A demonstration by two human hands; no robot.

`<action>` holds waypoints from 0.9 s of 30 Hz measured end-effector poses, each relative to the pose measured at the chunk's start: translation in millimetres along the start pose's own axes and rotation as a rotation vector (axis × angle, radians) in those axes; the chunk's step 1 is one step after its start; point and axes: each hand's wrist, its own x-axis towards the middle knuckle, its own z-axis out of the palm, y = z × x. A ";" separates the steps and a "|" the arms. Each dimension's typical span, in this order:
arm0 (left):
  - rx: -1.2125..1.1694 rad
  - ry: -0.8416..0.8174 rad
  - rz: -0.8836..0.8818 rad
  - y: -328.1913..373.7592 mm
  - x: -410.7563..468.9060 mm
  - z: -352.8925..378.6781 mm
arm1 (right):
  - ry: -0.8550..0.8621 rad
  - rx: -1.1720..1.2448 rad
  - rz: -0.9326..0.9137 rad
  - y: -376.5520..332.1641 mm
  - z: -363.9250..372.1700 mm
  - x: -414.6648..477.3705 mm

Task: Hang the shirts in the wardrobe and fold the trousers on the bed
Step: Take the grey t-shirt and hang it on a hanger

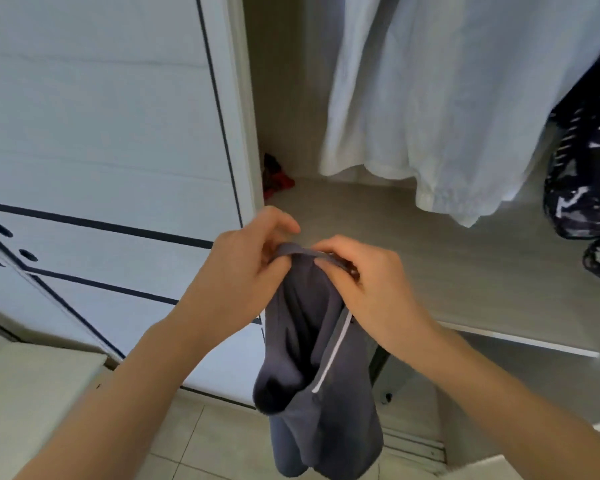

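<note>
Dark grey garment (312, 358), one only, hangs bunched at centre frame from two hands, the left hand (243, 265) and right hand (368, 282) each with its grip pinched on the top hem. One white stripe runs down its side. In the wardrobe (447, 271), upper right, hang one white shirt (447, 98) and one dark patterned garment (582, 174).

light: soft, even, cool | shadows: faint | focus: slightly soft | edges: wide-angle bending
</note>
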 end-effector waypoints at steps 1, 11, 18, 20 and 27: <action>-0.028 -0.047 -0.039 9.0 2.0 11.3 | 0.003 0.003 -0.002 7.7 -11.7 -3.9; -0.067 -0.070 0.002 86.7 38.3 82.7 | 0.089 -0.137 0.091 64.0 -98.4 -33.1; -0.127 0.224 0.008 109.3 59.7 82.6 | -0.149 -0.280 0.307 107.1 -134.9 -46.7; -0.137 0.302 0.001 111.4 64.9 73.4 | -0.187 -0.336 0.389 118.0 -143.0 -47.8; -0.029 0.499 -0.024 111.6 84.9 36.0 | -0.116 -0.343 0.473 126.1 -195.3 -37.0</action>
